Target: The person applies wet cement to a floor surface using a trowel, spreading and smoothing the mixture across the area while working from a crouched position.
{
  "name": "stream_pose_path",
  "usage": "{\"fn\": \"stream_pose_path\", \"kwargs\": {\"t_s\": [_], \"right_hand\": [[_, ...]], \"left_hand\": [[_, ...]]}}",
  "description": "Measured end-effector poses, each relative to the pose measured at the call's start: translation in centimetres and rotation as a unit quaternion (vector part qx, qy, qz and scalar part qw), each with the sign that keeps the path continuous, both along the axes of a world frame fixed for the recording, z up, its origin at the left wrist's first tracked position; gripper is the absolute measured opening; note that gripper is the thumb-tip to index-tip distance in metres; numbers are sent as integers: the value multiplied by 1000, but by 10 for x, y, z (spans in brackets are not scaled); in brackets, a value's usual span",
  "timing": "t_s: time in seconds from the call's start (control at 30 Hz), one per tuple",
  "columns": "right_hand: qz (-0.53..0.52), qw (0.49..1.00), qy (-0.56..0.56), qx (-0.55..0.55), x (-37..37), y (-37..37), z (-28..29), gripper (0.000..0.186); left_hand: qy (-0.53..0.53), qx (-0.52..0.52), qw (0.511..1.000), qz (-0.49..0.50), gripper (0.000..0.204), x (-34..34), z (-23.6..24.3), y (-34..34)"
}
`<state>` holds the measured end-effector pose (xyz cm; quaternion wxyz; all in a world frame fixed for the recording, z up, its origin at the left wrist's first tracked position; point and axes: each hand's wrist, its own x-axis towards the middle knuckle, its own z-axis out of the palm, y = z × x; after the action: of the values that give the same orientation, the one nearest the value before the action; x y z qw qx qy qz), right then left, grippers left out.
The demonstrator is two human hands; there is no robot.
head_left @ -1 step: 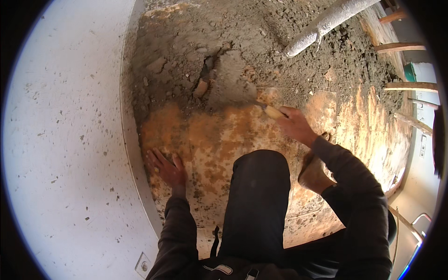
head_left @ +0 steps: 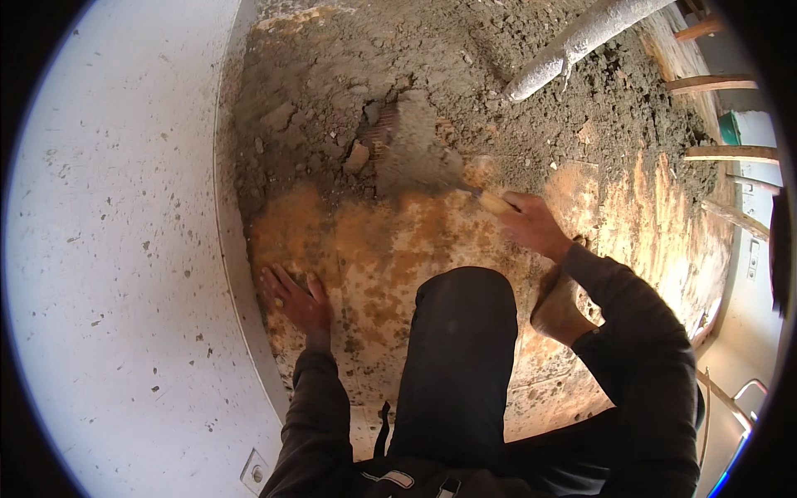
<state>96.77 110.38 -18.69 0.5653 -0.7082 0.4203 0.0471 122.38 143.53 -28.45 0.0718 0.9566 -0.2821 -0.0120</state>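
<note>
Our right hand [head_left: 531, 222] is clenched around the pale wooden handle [head_left: 496, 202] of a trowel, and the flat grey blade [head_left: 413, 158] runs up and to the left from that grip, lying against the edge of the loose mortar, its surface blurred and coated in the same grey stuff. Our left hand [head_left: 295, 299] holds nothing: it lies spread, fingers apart, pressed flat on the orange-stained floor [head_left: 390, 249] just beside the base of the white wall [head_left: 116, 249], well apart from the trowel. Between our two hands juts our bent knee in dark trousers [head_left: 461, 349], and it hides the floor below the grip; a tan boot [head_left: 558, 309] shows just right of it, under our right forearm. Beyond the blade spreads the bed of grey, crumbly mortar [head_left: 432, 66], with one loose lump [head_left: 357, 158] just left of the blade and a patch of ribbed reddish brick [head_left: 380, 134] showing beside it. One thick grey pipe [head_left: 573, 41] lies slanting across the mortar at the upper right, well clear of our hand. At the right rim we count four wooden rungs or slats [head_left: 730, 153]. One white wall socket [head_left: 253, 473] sits low on the wall near our left elbow. We see one trowel, one pipe, two hands.
</note>
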Motion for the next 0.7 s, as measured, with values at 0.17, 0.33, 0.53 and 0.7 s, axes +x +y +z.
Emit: {"fn": "stream_pose_path", "kwargs": {"t_s": [0.17, 0.33, 0.53, 0.7], "right_hand": [[-92, 982, 118, 111, -64, -17, 25, 15], [-296, 942, 41, 156, -130, -43, 70, 31], [-355, 909, -72, 204, -141, -77, 85, 27], [-99, 964, 164, 185, -80, -14, 79, 21]], "left_hand": [[-10, 6, 1000, -1, 67, 7, 6, 8], [-8, -2, 1000, 1, 68, 6, 6, 7], [13, -11, 1000, 9, 69, 3, 1, 5], [-6, 5, 1000, -2, 70, 9, 9, 7]]}}
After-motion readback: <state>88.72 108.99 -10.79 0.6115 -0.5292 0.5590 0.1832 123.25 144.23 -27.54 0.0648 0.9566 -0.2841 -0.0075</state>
